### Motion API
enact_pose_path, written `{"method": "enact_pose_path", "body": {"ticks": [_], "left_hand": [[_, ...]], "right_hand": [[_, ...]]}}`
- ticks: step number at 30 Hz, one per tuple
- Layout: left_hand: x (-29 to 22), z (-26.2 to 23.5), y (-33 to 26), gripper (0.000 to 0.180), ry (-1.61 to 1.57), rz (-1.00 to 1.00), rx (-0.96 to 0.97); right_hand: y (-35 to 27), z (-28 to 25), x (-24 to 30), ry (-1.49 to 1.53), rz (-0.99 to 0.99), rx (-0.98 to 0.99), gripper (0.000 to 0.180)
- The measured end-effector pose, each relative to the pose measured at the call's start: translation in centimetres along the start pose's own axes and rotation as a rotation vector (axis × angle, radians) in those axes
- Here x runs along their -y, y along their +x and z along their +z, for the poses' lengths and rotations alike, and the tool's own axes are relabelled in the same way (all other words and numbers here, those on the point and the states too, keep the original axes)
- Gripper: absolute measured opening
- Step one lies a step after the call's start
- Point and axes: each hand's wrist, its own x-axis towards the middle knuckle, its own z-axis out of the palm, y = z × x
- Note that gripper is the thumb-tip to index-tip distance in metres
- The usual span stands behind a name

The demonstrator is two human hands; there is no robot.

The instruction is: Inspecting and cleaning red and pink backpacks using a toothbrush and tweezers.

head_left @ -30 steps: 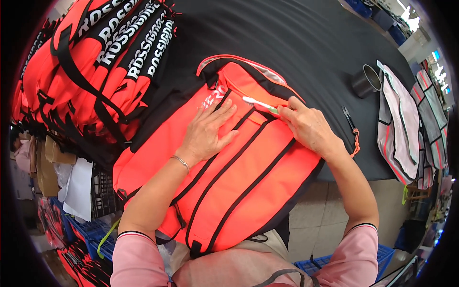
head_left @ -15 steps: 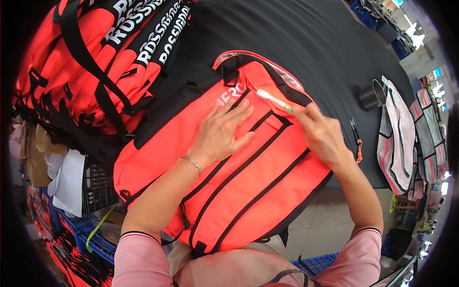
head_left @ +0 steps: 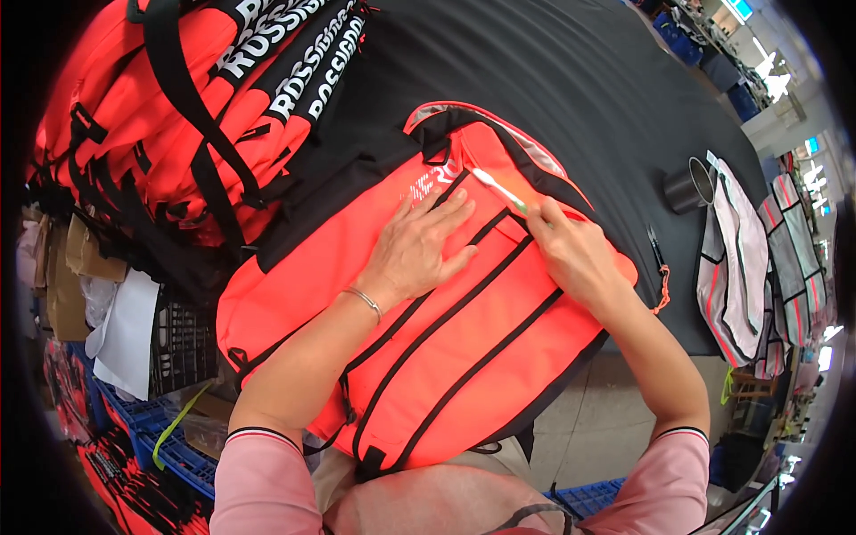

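A bright coral-red backpack (head_left: 481, 348) with black piping lies across the black-covered table, its far end flap raised to show a grey lining. My left hand (head_left: 421, 245) rests flat on it with fingers spread, beside a white printed mark (head_left: 426, 183). In my right hand (head_left: 571, 248) is a white and green toothbrush (head_left: 501, 188), gripped by the handle. Its head touches or hovers just over the red fabric near the black trim, to the right of the print; exact contact is hard to tell.
Several red and black bags (head_left: 169, 134) are piled at the far left. Thread snips (head_left: 658, 250) with an orange cord, a dark metal cup (head_left: 688, 185) and grey-pink fabric pieces (head_left: 736, 259) lie along the right edge. Blue crates (head_left: 183, 450) stand low on the left.
My right hand has moved a little to the left with the toothbrush, which was blurred before and looks sharper now. My left hand stays spread on the backpack.
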Motion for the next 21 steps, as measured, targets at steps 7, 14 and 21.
{"method": "enact_pose_path", "body": {"ticks": [7, 14, 21], "left_hand": [[0.2, 0.3, 0.5, 0.058, 0.018, 0.001, -0.008], [-0.5, 0.0, 1.0, 0.059, 0.022, 0.004, -0.019], [0.2, 0.1, 0.3, 0.058, -0.034, -0.033, -0.012]], "right_hand": [[2.2, 1.9, -0.7, 0.026, 0.020, -0.064, 0.023], [3.3, 2.2, -1.0, 0.124, 0.082, -0.037, 0.020], [0.1, -0.9, -3.0, 0.126, 0.035, 0.127, 0.020]]}}
